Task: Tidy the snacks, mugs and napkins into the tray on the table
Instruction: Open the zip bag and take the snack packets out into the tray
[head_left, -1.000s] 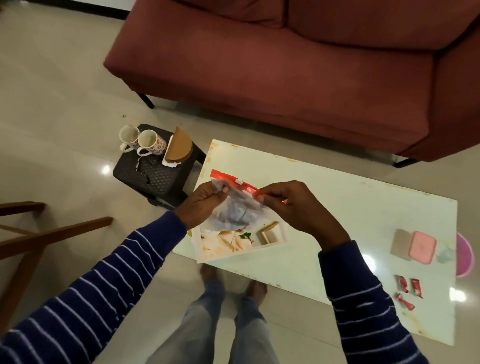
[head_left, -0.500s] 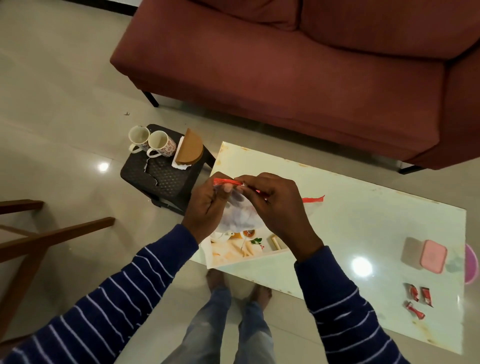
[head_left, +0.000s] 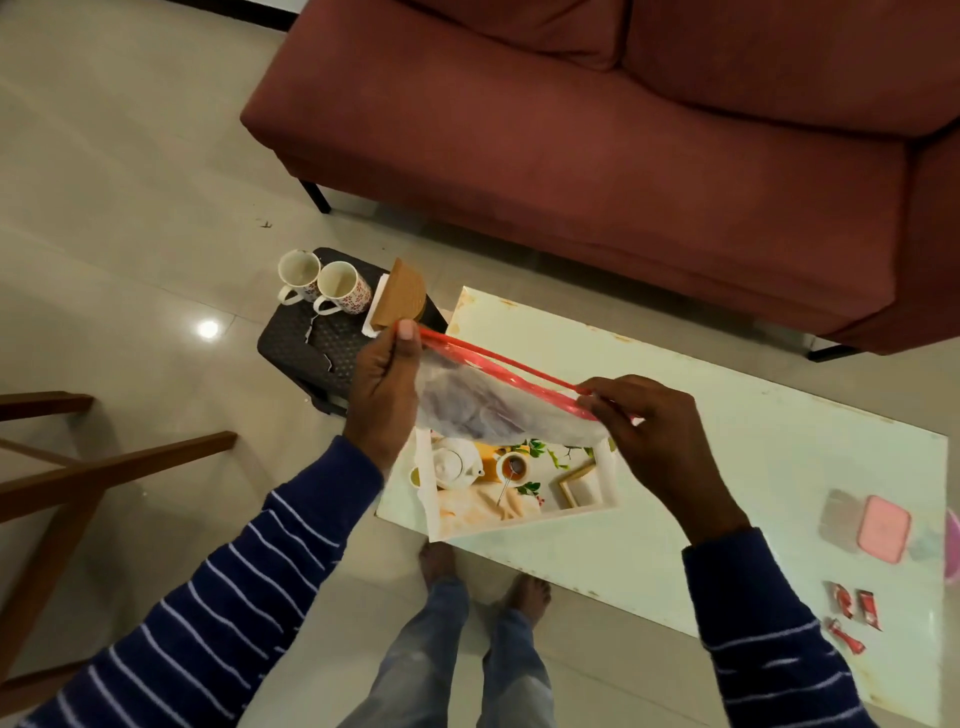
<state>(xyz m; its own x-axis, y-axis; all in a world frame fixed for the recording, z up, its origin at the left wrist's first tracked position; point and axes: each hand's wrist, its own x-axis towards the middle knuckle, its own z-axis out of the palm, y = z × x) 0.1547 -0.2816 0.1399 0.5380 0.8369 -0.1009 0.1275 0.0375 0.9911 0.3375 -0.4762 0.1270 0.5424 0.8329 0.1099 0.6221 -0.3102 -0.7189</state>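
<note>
snacks first, so i've got this clear plastic zip bag with the red seal strip (head_left: 493, 400) held up over the tray. left hand (head_left: 382, 387) is closed around one end of the strip, thumb pressed on top, and right hand (head_left: 641, 431) has fingertips pinched shut on the other end, so the strip is stretched straight between them. holding it taut like that is, i reckon, the only way to get the zip to press closed along its length. can't really tell what's inside, just something greyish through the plastic.

right under the bag sits the white rectangular tray with the teapot picture printed on its bottom (head_left: 587, 512), at the near left corner of the pale glossy low table (head_left: 753, 467), nothing in it yet. near the right end of the table are three small red snack wrappers (head_left: 852, 616) and a pink lidded box (head_left: 883, 529), well apart from the tray.

further off, two white mugs with red flower print (head_left: 322, 283) stand side by side on a dark woven plastic stool (head_left: 306, 348), next to a wooden napkin holder (head_left: 400, 296). behind it all is the maroon sofa (head_left: 597, 156).
</note>
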